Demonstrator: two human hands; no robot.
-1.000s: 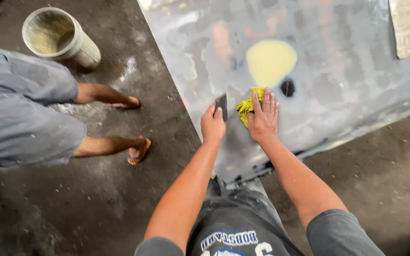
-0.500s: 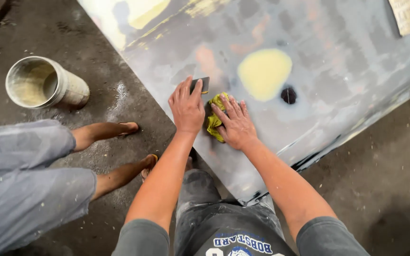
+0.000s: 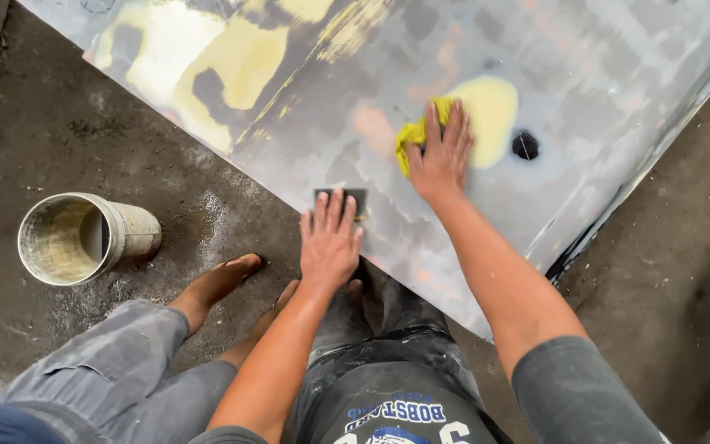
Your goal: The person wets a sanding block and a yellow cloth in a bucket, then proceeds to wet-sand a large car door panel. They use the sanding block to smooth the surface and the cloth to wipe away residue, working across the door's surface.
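- My right hand point(image 3: 441, 156) lies flat, fingers spread, pressing a crumpled yellow cloth point(image 3: 417, 131) onto the grey metal panel point(image 3: 618, 99); the cloth sticks out at about 10 o'clock from my fingers.
- The cloth sits at the 9 o'clock edge of a pale yellow filler patch point(image 3: 491, 103), and my fingertips overlap that patch.
- A small dark hole point(image 3: 524, 146) shows in the panel at 3 o'clock from my right hand, just beside the patch.
- My left hand point(image 3: 330, 238) is at 7 o'clock from the right one, palm down with fingers stretched out, resting on a small dark sanding block point(image 3: 340, 197) near the panel's lower edge; the block peeks out at 12 o'clock beyond my fingertips.
- Larger yellow and dark blotches point(image 3: 207, 57) mark the panel toward 10 o'clock.
- On the concrete floor point(image 3: 67, 123), a dirty white bucket point(image 3: 84, 238) lies on its side at 9 o'clock from my left hand.
- Another person's bare feet point(image 3: 219, 284) and grey trouser legs point(image 3: 108, 370) are at 8 o'clock, between the bucket and my own knees.
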